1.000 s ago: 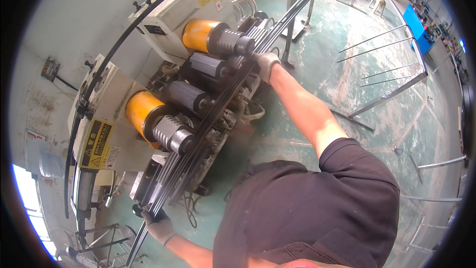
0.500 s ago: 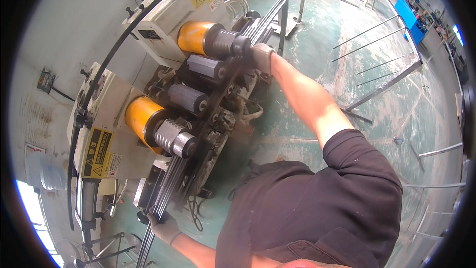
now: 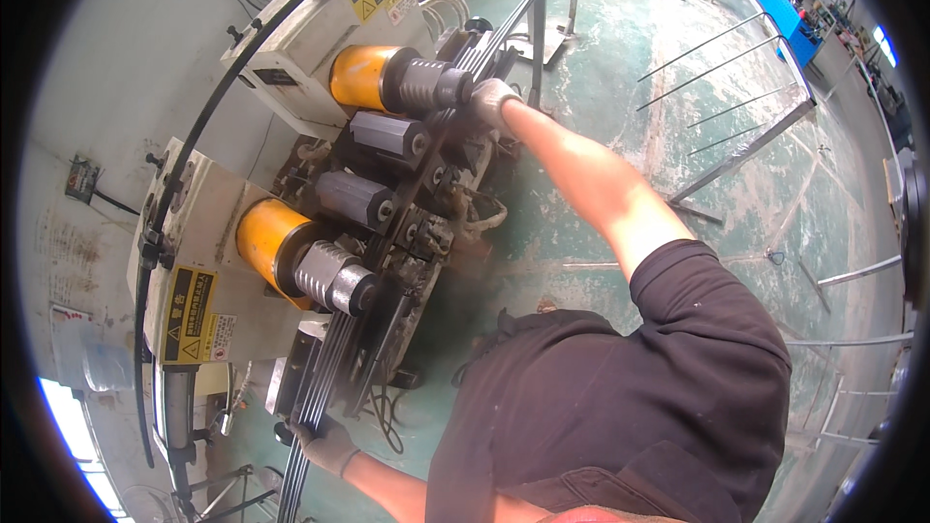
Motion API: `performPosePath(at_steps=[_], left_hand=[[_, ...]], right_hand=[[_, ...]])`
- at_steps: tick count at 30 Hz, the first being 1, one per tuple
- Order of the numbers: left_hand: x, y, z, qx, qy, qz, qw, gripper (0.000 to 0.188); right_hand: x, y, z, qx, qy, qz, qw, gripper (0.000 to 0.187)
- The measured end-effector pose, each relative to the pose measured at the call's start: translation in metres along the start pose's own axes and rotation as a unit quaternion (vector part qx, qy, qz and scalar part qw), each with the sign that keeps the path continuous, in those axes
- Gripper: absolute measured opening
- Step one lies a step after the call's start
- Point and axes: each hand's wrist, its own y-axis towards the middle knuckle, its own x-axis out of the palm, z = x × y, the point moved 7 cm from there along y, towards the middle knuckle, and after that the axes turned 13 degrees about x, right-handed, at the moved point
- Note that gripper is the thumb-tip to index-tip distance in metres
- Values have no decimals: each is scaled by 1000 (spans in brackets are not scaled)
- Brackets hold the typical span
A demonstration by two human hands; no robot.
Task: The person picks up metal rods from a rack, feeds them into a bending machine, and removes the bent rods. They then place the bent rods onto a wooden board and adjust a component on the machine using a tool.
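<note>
A bundle of several long, thin metal rods (image 3: 334, 353) runs slantwise along a machine with rollers, from the lower left to the upper middle. My left hand (image 3: 329, 447), in a grey glove, is closed round the rods near their lower end, the thumb lying on top. At the far part of the bundle, my right hand (image 3: 492, 105), gloved too, grips the rods beside the far ribbed roller (image 3: 431, 84); its fingertips are blurred and partly hidden. A near ribbed roller (image 3: 332, 276) stands over the rods between my hands.
Yellow drums (image 3: 274, 240) sit behind the ribbed rollers on the pale machine housing (image 3: 208, 223). Dark grey rollers (image 3: 356, 199) lie between them. A black hose (image 3: 205, 126) arches over the machine. A metal rack with prongs (image 3: 756, 160) stands on the green floor to the right.
The view has shifted slightly, so the machine appears a little further left. Both hands stay at about the same places on the rods.
</note>
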Motion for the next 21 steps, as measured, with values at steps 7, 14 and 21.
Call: performPosePath(at_steps=[7, 14, 21], left_hand=[[-51, 8, 4, 94, 111, -8, 989, 33], [-112, 6, 34, 117, 156, -26, 980, 30], [-97, -1, 17, -74, -53, 122, 988, 33]], right_hand=[[-70, -145, -23, 139, 663, -188, 711, 21], [-55, -112, -47, 39, 636, -36, 770, 52], [-51, -102, -44, 57, 437, 64, 895, 47]])
